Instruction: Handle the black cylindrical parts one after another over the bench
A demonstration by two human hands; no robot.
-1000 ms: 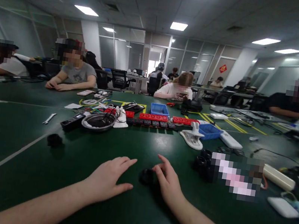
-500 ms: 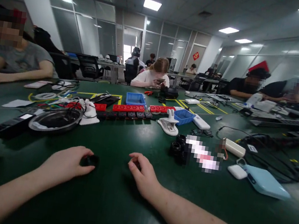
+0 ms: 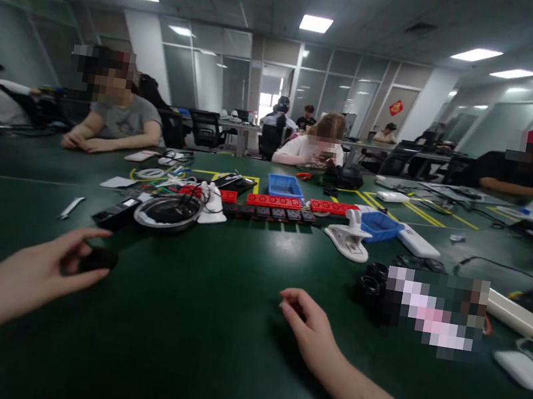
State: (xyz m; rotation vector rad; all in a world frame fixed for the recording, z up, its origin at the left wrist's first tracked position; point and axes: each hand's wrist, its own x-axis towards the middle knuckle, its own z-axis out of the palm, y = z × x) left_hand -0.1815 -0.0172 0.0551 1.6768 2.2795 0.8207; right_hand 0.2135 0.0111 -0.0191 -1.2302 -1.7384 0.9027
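Observation:
My left hand (image 3: 67, 259) is at the left above the green table, thumb and fingers curved round a small black rounded object (image 3: 101, 260); its kind is not clear. My right hand (image 3: 306, 317) rests near the middle of the table. Its fingers are curled in with the thumb close to the fingertips, and whatever is inside, if anything, is hidden. To its right lie several black ring-shaped pieces (image 3: 370, 287). Beyond my left hand are a black box (image 3: 115, 213) and a round metal-rimmed dish (image 3: 168, 212) with dark contents.
Red socket strips (image 3: 273, 201) and black ones (image 3: 264, 213) line the middle. A white clip stand (image 3: 350, 238) is beside a blue tray (image 3: 381, 226); another blue tray (image 3: 284, 187) is farther back. Cables and power banks lie right. Several people sit around the table.
The view has turned left, so the table's things appear farther right. My left hand has moved left, towards where a dark blurred item lay. My right hand stays curled, near the table.

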